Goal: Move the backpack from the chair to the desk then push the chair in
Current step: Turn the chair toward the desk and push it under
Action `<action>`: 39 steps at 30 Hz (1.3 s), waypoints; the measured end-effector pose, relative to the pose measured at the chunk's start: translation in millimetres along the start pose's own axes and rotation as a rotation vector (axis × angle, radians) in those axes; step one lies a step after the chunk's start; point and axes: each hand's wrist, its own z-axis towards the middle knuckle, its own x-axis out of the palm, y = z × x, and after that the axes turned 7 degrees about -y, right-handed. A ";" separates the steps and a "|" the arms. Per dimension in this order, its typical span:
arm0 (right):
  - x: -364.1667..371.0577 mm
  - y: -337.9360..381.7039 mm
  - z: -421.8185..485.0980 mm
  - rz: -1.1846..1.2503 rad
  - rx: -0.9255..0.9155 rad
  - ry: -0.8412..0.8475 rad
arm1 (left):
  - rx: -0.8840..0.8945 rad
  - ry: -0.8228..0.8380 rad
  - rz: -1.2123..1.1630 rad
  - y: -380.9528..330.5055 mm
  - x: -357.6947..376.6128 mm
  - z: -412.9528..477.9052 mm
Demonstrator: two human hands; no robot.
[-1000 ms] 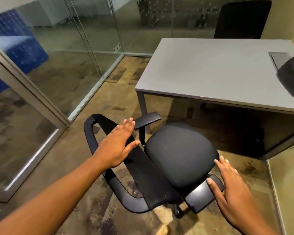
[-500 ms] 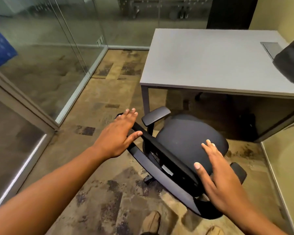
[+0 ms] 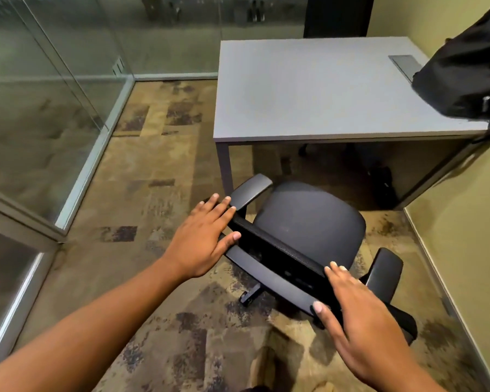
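Observation:
The black backpack (image 3: pixel 464 77) lies on the right end of the grey desk (image 3: pixel 309 89), partly cut off by the frame edge. The black office chair (image 3: pixel 309 222) stands on the carpet just in front of the desk, its seat facing the desk. My left hand (image 3: pixel 201 241) lies on the left end of the backrest's top edge, fingers over it and thumb against the back. My right hand (image 3: pixel 354 312) lies on the right part of the same edge, fingers spread.
A glass partition (image 3: pixel 54 80) runs along the left. A yellow-green wall (image 3: pixel 464 236) closes the right side next to the desk and chair. Another black chair (image 3: pixel 337 15) stands behind the desk. A dark object (image 3: pixel 381 179) sits under the desk.
The chair has turned so its back faces me and its seat faces the desk. My right hand moved from the armrest onto the backrest's top edge; my left hand stayed on the backrest.

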 end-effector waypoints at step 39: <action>-31.1 -89.0 23.8 -0.254 0.187 -0.322 | -0.240 -0.143 -0.025 -101.4 35.6 19.2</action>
